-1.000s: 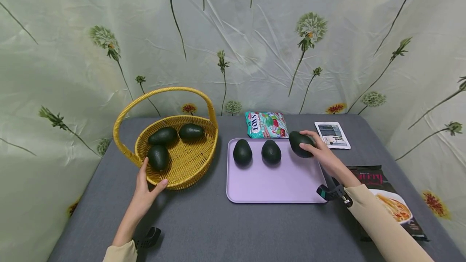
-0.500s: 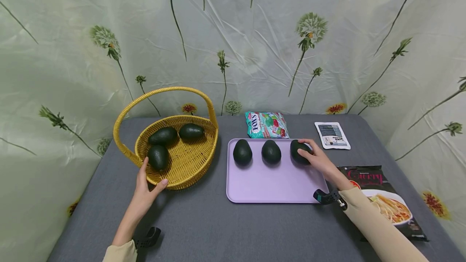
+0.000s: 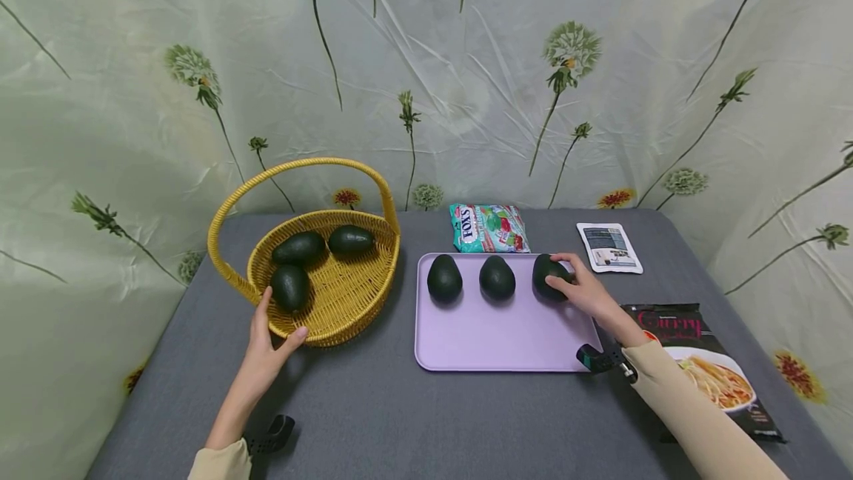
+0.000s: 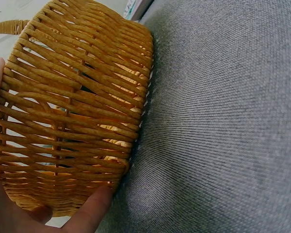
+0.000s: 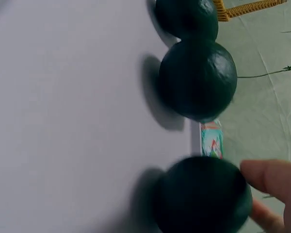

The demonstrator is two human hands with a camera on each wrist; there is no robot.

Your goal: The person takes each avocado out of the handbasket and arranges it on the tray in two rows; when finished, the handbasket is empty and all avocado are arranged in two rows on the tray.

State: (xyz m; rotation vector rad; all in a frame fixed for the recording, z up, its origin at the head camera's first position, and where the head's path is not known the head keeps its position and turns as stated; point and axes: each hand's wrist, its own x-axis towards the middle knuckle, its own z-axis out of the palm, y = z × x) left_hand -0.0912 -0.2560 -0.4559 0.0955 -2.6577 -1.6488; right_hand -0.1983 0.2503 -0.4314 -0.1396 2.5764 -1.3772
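Note:
A yellow woven basket point(image 3: 349, 295) with a high handle stands at the table's left and holds three dark avocados point(image 3: 298, 248). My left hand point(image 3: 266, 343) grips its near wall, thumb to the right; the left wrist view shows the basket point(image 4: 77, 111) with my thumb under it. To its right lies a lilac tray point(image 3: 493, 332) with three avocados in a row along its far edge. My right hand point(image 3: 571, 286) curls round the rightmost avocado point(image 3: 546, 272), which rests on the tray. In the right wrist view that avocado point(image 5: 199, 199) sits against my fingertips point(image 5: 271, 177), beside the middle avocado point(image 5: 198, 80).
Behind the tray lies a candy bag point(image 3: 488, 228), and a small white packet point(image 3: 609, 247) to its right. A dark noodle packet point(image 3: 706, 369) lies at the right edge under my right forearm. A grey cloth point(image 3: 400, 421) covers the table; a floral curtain hangs behind.
My right hand has brought the avocado down and left from beyond the tray's far right corner onto the tray. The left hand and basket have not moved.

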